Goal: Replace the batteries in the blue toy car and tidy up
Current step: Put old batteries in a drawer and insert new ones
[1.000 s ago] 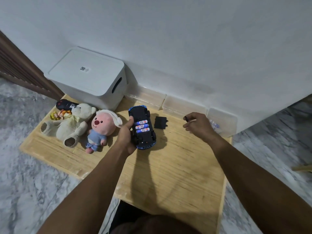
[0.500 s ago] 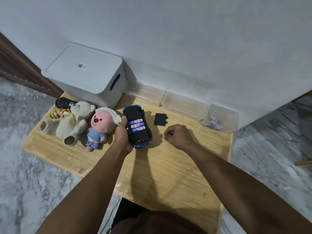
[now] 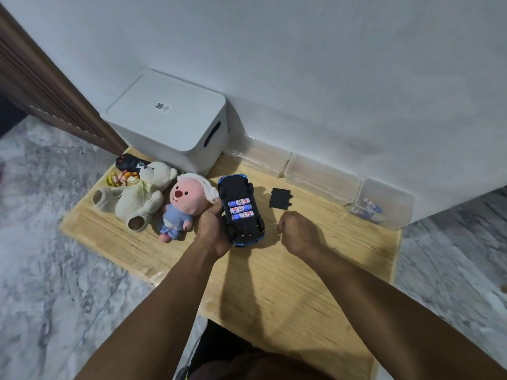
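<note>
The blue toy car (image 3: 236,187) lies upside down on the wooden board (image 3: 274,283). Its battery bay is open and three batteries (image 3: 241,209) sit side by side in it. My left hand (image 3: 212,229) grips the car by its left side near the rear. The black battery cover (image 3: 279,198) lies loose on the board just right of the car. My right hand (image 3: 297,231) hovers in a fist to the right of the car, below the cover, touching neither; nothing shows in it. Loose batteries (image 3: 369,208) lie in a clear bin (image 3: 389,196) at the far right.
A white lidded box (image 3: 170,119) stands against the wall at the back left. A cream teddy bear (image 3: 142,196), a pink plush (image 3: 186,204), a small figurine (image 3: 120,179) and a black remote (image 3: 129,163) crowd the board's left side. Two more clear bins (image 3: 260,157) (image 3: 321,176) line the wall.
My right hand has pulled back from the clear bin at the far right toward the car and closed into a fist. My left hand keeps holding the car.
</note>
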